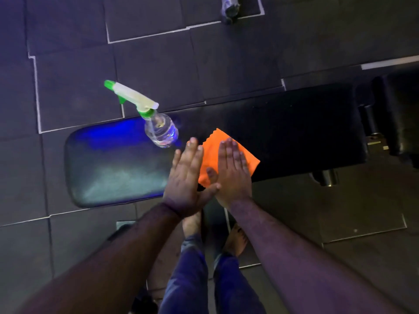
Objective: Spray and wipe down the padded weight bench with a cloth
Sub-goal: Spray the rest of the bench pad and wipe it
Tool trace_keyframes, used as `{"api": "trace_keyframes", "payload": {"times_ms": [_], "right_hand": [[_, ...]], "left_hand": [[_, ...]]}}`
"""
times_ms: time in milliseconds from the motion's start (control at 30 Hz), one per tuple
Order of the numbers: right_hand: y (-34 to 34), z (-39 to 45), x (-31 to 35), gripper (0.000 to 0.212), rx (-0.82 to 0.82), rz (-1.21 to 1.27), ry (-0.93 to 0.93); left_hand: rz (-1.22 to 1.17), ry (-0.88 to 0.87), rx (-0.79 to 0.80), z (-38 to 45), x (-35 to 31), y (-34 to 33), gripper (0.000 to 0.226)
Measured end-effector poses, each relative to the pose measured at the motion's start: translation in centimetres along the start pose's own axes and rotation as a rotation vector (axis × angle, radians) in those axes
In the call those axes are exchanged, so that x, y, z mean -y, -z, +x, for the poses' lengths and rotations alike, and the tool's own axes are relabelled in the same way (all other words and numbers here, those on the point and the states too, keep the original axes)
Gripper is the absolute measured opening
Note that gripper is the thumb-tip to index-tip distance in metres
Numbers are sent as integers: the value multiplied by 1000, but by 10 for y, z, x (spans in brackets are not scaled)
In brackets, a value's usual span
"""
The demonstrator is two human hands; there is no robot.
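The black padded bench [113,168] runs left to right below me, its left end lit blue. A clear spray bottle [159,130] with a white and green trigger head stands on the pad near its far edge. An orange cloth [212,146] lies flat on the pad right of the bottle. My right hand [233,171] is held flat over the cloth, fingers straight and together. My left hand [187,177] hovers flat beside it, over the cloth's left edge, thumb crossing toward the right hand. Neither hand holds anything.
Dark rubber floor tiles with pale seams surround the bench. The bench frame and a metal foot [326,177] sit at the right. My legs and feet [235,241] stand close against the bench's near side. A grey object [229,7] lies on the floor far off.
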State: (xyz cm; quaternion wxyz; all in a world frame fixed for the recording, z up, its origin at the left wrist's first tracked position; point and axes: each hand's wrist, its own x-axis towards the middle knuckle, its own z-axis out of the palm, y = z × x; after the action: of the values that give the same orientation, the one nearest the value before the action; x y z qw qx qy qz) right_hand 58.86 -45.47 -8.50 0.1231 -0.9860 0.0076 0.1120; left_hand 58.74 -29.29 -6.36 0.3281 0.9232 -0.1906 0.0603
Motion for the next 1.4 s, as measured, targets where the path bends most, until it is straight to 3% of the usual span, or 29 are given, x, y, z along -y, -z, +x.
{"api": "trace_keyframes", "payload": {"times_ms": [67, 133, 267, 367, 533, 700, 900, 1100, 1200, 1300, 1400], "right_hand": [[3, -8, -30, 81, -77, 3, -144], [11, -13, -69, 78, -134, 18, -307], [22, 1, -110, 73, -157, 45, -387], [15, 10, -85, 73, -152, -27, -390], [-3, -26, -69, 72, -154, -46, -227], [17, 28, -101, 73, -216, 1, -419], [13, -21, -118, 69, -174, 72, -349], [53, 39, -205, 67, -283, 135, -715], [45, 24, -189, 66, -341, 151, -726], [26, -10, -168, 68, -292, 210, -682], [38, 16, -198, 69, -282, 167, -724]], "left_hand": [[-9, -37, 86, 19, 0, -8, 83], [-9, 81, 198, 44, 2, -23, 78], [290, 231, 372, 68, -2, -63, 85], [394, 217, 317, 61, 2, -78, 86], [404, 178, 280, 59, 14, -81, 79], [437, 188, 290, 59, 8, -81, 80], [436, 254, 360, 67, -6, -72, 84], [460, 257, 366, 69, -10, -73, 92], [466, 252, 334, 67, -9, -76, 94], [471, 248, 337, 66, -8, -76, 95], [483, 232, 340, 66, -5, -76, 96]]}}
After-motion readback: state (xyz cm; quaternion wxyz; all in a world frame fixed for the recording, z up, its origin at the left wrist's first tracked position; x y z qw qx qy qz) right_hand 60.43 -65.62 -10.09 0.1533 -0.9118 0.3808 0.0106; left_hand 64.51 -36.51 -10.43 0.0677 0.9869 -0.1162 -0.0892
